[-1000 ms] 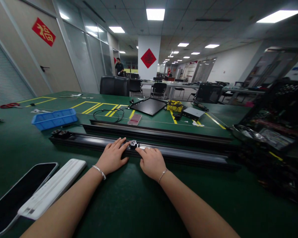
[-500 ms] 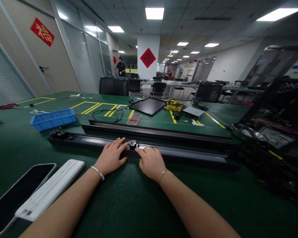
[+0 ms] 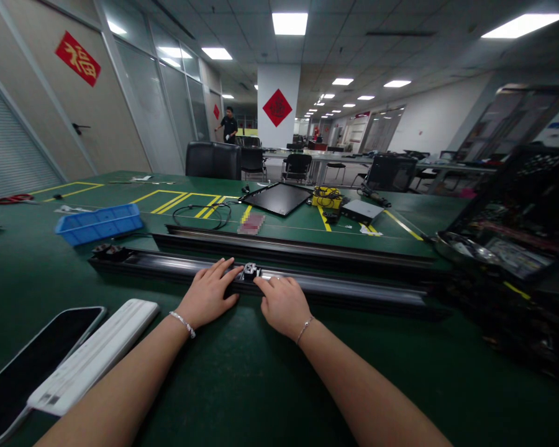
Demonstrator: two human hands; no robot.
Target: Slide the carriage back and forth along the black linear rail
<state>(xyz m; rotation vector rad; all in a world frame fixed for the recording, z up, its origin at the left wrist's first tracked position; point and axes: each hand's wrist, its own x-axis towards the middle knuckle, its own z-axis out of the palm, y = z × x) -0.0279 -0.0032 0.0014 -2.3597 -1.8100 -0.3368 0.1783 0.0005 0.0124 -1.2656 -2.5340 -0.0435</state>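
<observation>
A long black rail (image 3: 345, 287) lies across the green table (image 3: 242, 379) in front of me. A small silver and black fitting (image 3: 250, 270) sits on the rail's top. My left hand (image 3: 209, 295) lies flat on the rail with fingers stretched out, its fingertips touching the fitting from the left. My right hand (image 3: 282, 303) rests on the rail just right of the fitting, fingers bent down onto the rail and the index tip against the fitting. Neither hand grips anything. A second black rail (image 3: 307, 250) lies parallel just behind.
A phone (image 3: 23, 369) and a white flat device (image 3: 93, 354) lie at the near left. Farther off are a blue tray (image 3: 99, 223), a cable loop (image 3: 204, 215), a black panel (image 3: 276, 198) and red scissors (image 3: 12, 199). Dark crates (image 3: 517, 242) stand on the right. A person (image 3: 229, 125) stands far back.
Both hands stay where they were on the rail. The person far back has moved slightly to the right.
</observation>
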